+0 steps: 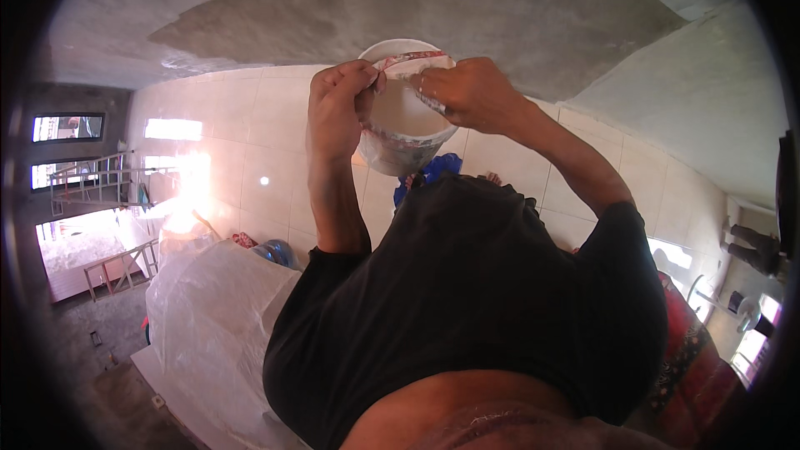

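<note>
A white bucket (402, 152), smeared on its outside, stands on the tiled floor by the wall and contains a pale, creamy substance (406, 112). Over its far rim I hold a limp white packet with red marking (414, 61); whether it is a bag or a piece of sacking is unclear. My left hand (339, 108) pinches the packet's left end with bent fingers. At the other end, my right hand (468, 93) is closed on it, knuckles up, with pale smears on the fingers. The packet's lower part is partly hidden by my hands.
A wall with a darker damp-looking patch (433, 4) rises just beyond the bucket. Translucent plastic sheeting (217, 317) covers something at left, near metal scaffold frames (121, 271) and bright windows. Red patterned fabric (687, 350) lies at right. A blue thing (446, 165) sits below the bucket.
</note>
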`<control>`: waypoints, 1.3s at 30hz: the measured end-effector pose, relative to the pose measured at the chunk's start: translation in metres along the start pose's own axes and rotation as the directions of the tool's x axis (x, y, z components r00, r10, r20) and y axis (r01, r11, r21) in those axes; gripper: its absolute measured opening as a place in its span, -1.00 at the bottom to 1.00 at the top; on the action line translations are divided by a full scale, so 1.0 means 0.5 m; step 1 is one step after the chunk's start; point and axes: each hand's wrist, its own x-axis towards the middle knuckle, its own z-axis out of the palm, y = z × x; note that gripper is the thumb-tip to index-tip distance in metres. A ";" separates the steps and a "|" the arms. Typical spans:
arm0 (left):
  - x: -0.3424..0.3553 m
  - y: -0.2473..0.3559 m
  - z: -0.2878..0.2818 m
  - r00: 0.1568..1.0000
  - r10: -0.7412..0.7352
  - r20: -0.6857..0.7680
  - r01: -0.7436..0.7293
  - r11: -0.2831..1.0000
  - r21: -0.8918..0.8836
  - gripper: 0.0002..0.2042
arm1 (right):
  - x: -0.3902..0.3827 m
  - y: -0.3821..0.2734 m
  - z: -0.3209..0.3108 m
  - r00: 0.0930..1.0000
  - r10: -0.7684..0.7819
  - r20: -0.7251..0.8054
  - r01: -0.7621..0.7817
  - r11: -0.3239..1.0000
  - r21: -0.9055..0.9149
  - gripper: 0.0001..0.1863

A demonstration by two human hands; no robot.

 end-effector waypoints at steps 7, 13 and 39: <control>-0.016 -0.009 0.008 0.995 0.063 -0.077 -0.065 0.997 -0.029 -0.75 | -0.009 0.005 -0.028 0.930 0.285 -0.233 -0.167 0.890 0.423 -0.78; -0.025 -0.003 0.014 0.984 0.141 -0.109 -0.134 0.988 0.071 -0.74 | 0.005 -0.006 -0.067 0.829 0.479 0.289 -0.480 0.343 0.807 -0.80; -0.045 -0.017 -0.103 0.969 0.211 -0.130 -0.211 0.977 0.014 -0.74 | 0.084 -0.048 0.033 0.843 0.472 0.257 -0.421 0.282 0.862 -0.83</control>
